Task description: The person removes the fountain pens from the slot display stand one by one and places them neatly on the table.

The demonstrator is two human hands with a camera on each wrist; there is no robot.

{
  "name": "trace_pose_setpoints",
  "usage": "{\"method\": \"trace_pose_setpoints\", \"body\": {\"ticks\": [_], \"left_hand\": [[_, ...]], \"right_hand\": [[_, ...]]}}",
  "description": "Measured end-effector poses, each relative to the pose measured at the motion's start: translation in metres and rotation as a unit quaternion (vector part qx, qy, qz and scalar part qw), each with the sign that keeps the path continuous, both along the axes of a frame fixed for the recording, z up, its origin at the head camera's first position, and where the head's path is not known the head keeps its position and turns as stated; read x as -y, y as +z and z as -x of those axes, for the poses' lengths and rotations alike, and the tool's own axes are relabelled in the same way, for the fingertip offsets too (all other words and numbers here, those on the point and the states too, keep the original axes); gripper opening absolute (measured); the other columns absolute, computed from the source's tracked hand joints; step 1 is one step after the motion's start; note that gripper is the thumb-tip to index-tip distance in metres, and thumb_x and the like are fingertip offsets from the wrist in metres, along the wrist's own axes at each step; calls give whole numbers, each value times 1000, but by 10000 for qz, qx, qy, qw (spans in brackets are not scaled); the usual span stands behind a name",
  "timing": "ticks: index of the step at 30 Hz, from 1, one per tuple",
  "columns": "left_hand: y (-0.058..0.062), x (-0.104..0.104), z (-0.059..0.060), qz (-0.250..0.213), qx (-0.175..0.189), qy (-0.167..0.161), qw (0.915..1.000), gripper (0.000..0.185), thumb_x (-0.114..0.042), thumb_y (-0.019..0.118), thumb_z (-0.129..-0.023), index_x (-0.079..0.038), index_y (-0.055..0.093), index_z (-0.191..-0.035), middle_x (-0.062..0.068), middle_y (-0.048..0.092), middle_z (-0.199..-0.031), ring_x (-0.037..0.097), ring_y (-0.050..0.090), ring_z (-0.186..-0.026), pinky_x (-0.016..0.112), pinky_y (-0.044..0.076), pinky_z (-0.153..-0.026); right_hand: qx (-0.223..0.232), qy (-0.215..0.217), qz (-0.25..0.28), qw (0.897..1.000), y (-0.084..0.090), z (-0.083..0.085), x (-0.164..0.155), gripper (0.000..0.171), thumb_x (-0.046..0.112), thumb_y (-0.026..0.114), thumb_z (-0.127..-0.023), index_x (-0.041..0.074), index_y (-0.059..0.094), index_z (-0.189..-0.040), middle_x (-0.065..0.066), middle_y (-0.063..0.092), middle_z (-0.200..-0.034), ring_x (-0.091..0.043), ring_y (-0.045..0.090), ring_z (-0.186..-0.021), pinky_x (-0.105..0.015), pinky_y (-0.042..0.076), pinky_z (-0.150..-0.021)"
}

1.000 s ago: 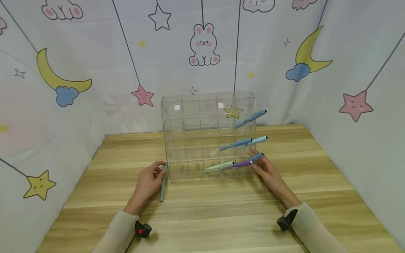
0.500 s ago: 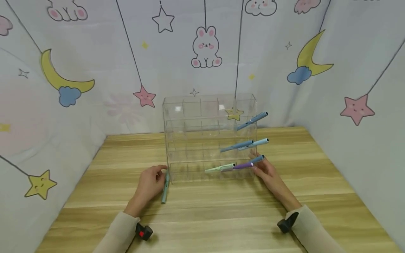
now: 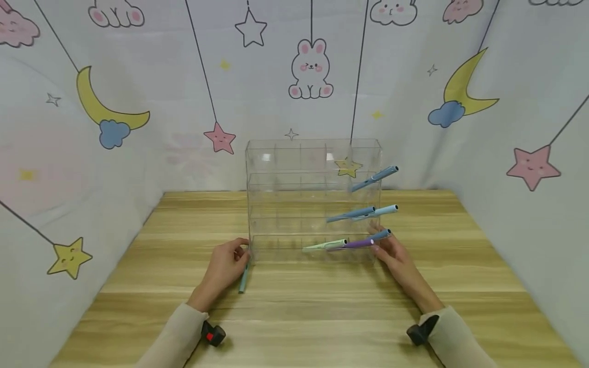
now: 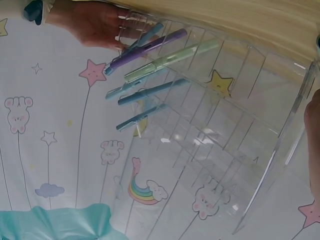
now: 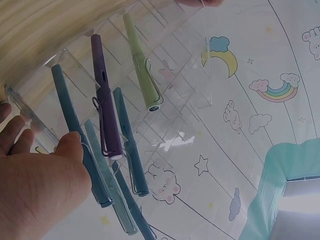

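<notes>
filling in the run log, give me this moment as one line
left hand: holds light blue pen on table | right hand: fingers touch blue pen in clear rack | rack holds six pens

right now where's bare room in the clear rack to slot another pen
The clear rack has its left and middle cells bare in every row. The right end is crowded: six pens, among them the purple pen and green pen low down by the right hand.
</notes>
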State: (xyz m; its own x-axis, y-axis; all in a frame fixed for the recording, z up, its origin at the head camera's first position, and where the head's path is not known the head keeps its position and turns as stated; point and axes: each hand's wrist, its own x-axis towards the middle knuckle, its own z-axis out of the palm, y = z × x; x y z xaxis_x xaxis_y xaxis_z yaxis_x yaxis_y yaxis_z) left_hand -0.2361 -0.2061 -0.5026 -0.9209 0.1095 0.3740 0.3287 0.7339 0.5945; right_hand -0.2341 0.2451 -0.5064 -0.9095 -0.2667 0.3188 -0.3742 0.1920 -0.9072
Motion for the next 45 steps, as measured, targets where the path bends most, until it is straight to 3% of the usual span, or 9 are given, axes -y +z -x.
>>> {"method": "trace_pose_setpoints", "body": {"ticks": [19, 22, 25, 28, 30, 32, 34, 38, 45], "left_hand": [[4, 2, -1, 96, -300, 91, 9995, 18, 2, 67, -90, -4, 73, -105, 4, 66, -71, 7, 50, -53, 22, 42, -46], [8, -1, -4, -122, -793, 384, 9960, 19, 2, 65, -91, -5, 73, -106, 3, 65, -73, 7, 50, -53, 23, 42, -47], [16, -11, -10, -425, -1884, 612, 9793, 21, 3, 61, -91, -4, 71, -108, 5, 64, -80, 13, 54, -61, 27, 45, -51], [28, -29, -15, -558, -3052, 247, 9503, 24, 4, 60, -88, -1, 68, -110, 10, 64, -90, 21, 59, -76, 34, 50, -62], [34, -45, -17, -506, -3506, -270, 9348, 25, 3, 62, -85, 0, 68, -109, 11, 64, -96, 26, 60, -84, 37, 51, -69], [37, -64, -19, -438, -3644, -768, 9270, 26, 1, 66, -81, -2, 68, -108, 10, 64, -100, 26, 61, -90, 38, 52, -75], [37, -84, -19, -333, -3551, -1130, 9274, 28, -2, 71, -80, -4, 69, -108, 8, 65, -103, 25, 62, -95, 38, 53, -80], [34, -123, -17, -19, -3038, -1599, 9392, 34, -10, 77, -82, -7, 68, -115, 4, 67, -111, 21, 63, -105, 37, 53, -89], [32, -169, -7, 576, -2786, -1811, 9414, 39, -24, 79, -88, -12, 66, -123, 0, 66, -115, 17, 63, -107, 33, 52, -92]], "right_hand": [[92, 84, 93, 9999, -2, 2, 1, 54, 15, 51, -106, 14, 33, -157, -9, 27, -165, -40, 31, -146, -12, 37, -105], [56, 88, 127, 9999, -4, 3, 1, 54, 13, 50, -106, 12, 33, -157, -11, 28, -164, -40, 31, -146, -12, 36, -106], [74, 104, 158, 9998, -4, 2, 1, 55, 12, 51, -106, 11, 32, -158, -13, 30, -163, -40, 31, -146, -13, 36, -106], [151, 62, 116, 9998, -3, 1, 1, 56, 15, 51, -106, 14, 31, -158, -12, 30, -163, -39, 31, -146, -12, 36, -106], [208, 34, 79, 9997, -3, 1, 0, 56, 17, 51, -106, 16, 31, -159, -10, 29, -164, -38, 30, -147, -11, 35, -105], [244, 18, 51, 9997, -2, 0, 0, 56, 20, 51, -106, 17, 31, -159, -9, 29, -164, -37, 29, -148, -10, 34, -105], [254, 26, 71, 9996, -1, 0, 0, 56, 20, 51, -106, 17, 31, -159, -10, 29, -163, -37, 29, -148, -10, 34, -106], [167, 32, 80, 9998, -3, 1, 0, 55, 16, 52, -106, 13, 33, -157, -12, 29, -163, -38, 31, -147, -11, 35, -106], [49, 62, 169, 9998, -3, 1, 0, 55, 13, 52, -105, 11, 34, -157, -14, 30, -163, -40, 30, -146, -13, 37, -105]]}}
